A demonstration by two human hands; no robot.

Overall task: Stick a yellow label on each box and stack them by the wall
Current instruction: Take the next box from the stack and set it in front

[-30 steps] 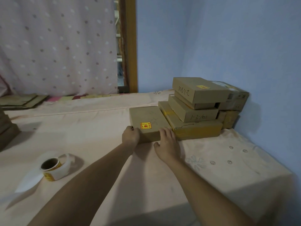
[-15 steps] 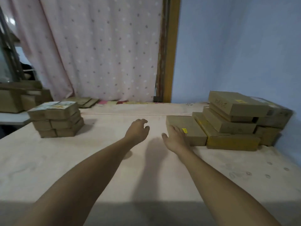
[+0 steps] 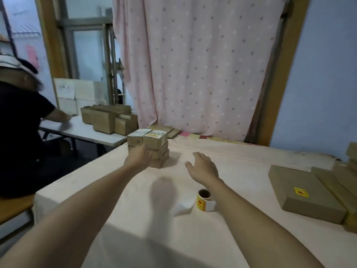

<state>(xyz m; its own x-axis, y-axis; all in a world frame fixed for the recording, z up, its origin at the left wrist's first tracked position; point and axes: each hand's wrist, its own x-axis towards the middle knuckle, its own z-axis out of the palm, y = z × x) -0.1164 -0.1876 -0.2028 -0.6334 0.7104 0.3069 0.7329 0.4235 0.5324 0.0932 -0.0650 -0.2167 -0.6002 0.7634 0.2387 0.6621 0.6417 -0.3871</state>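
A stack of small brown boxes (image 3: 154, 147) stands at the far left of the cloth-covered table (image 3: 135, 219). My left hand (image 3: 139, 158) is stretched out to the stack's near face, fingers loosely spread against it; motion blur hides the exact contact. My right hand (image 3: 203, 167) hovers open over the table to the right of the stack, holding nothing. The roll of yellow labels (image 3: 203, 200) stands upright beside my right forearm. A flat box with a yellow label (image 3: 289, 182) lies at the right, next to the stack by the blue wall (image 3: 347, 171).
Another person in a dark shirt (image 3: 21, 120) sits at the left beside a grey table (image 3: 81, 130) with more brown boxes (image 3: 108, 118). A dotted pink curtain (image 3: 202, 64) hangs behind. The table's left edge runs close to the small stack.
Both hands have left the labelled flat box and swung left across the table. My view turned left with them, and my left hand has reached the small stack.
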